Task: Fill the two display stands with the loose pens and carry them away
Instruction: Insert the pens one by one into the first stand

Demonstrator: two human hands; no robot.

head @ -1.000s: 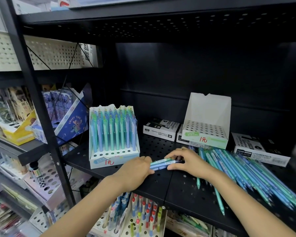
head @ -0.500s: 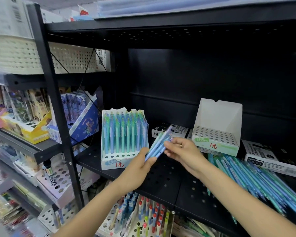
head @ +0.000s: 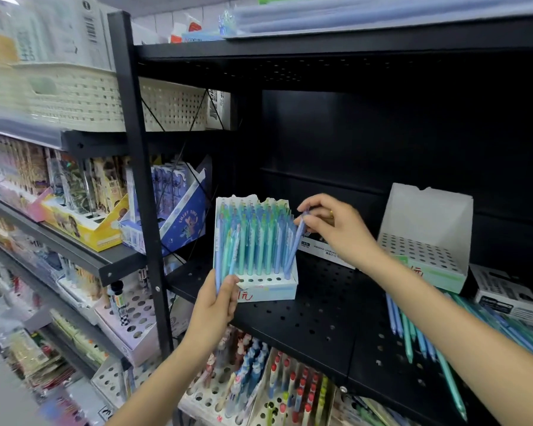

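Observation:
A white display stand [head: 270, 292], mostly filled with upright blue and green pens, sits on the black perforated shelf [head: 320, 315]. My left hand [head: 217, 305] grips a small bunch of pens [head: 228, 256] upright just in front of the stand's left side. My right hand [head: 336, 229] pinches one blue pen [head: 296, 244] by its top, its tip down at the stand's front right holes. A second, empty white stand [head: 425, 241] is further right. Loose pens [head: 419, 336] lie on the shelf at the right.
Boxed markers [head: 323, 249] lie behind my right hand and another box [head: 511, 293] sits at the far right. A black upright post [head: 142, 186] edges the shelf on the left. Stationery displays fill the left shelves and the level below.
Both hands have risen from the shelf to the filled stand. My left hand took the bunch of pens upright; my right hand drew one pen off and set its tip at the stand.

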